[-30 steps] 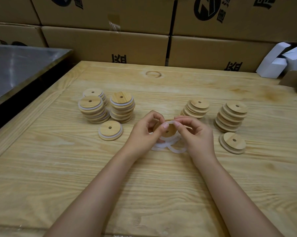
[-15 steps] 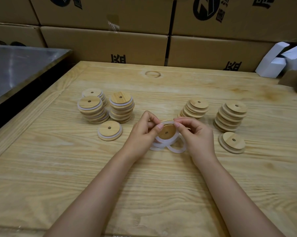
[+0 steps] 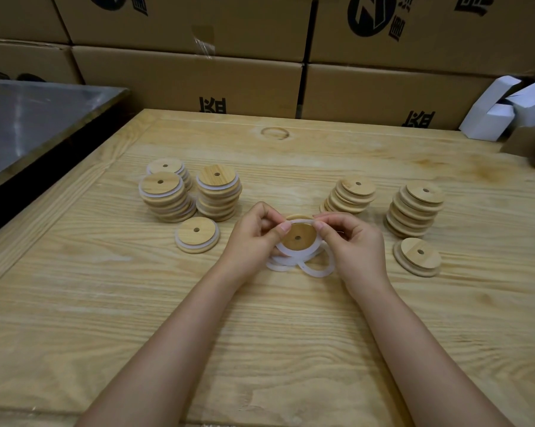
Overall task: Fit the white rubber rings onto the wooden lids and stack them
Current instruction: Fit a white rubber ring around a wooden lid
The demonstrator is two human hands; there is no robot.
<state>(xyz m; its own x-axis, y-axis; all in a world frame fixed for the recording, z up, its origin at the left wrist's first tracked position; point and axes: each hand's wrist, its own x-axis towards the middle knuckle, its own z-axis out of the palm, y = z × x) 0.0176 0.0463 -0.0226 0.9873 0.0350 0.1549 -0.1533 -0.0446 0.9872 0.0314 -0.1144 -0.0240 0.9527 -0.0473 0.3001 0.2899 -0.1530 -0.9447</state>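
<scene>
Held lid (image 3: 298, 237): round disc of pale wood with a fine grain and a small centre hole, its face tilted toward the camera; it sits between both hands at the middle of the worktop (image 3: 136, 303).
White rubber ring (image 3: 286, 253): a smooth, matte, translucent band, lying round the lid's near edge and stretched up toward the fingertips.
Loose rings (image 3: 317, 271): a few thin white hoops overlapping on the worktop just below the held lid.
Left hand (image 3: 253, 238): fingers curled, grip narrow, thumb and forefinger pinching the ring at the lid's upper left rim.
Right hand (image 3: 352, 245): curled likewise, grip narrow, pinching the ring at the upper right rim (the fingertips of the two hands nearly meet).
Ringed stacks (image 3: 164, 195): three piles of lids at the left, a white band showing at each layer; one ringed lid (image 3: 197, 235) lies alone just in front.
Bare stacks (image 3: 415, 211): two slanting piles of plain wood at the right, one bare lid (image 3: 417, 257) beside them.
Worktop: light planks with a bold wavy grain.
Cartons (image 3: 198, 81): brown corrugated card, printed in black, along the far edge.
</scene>
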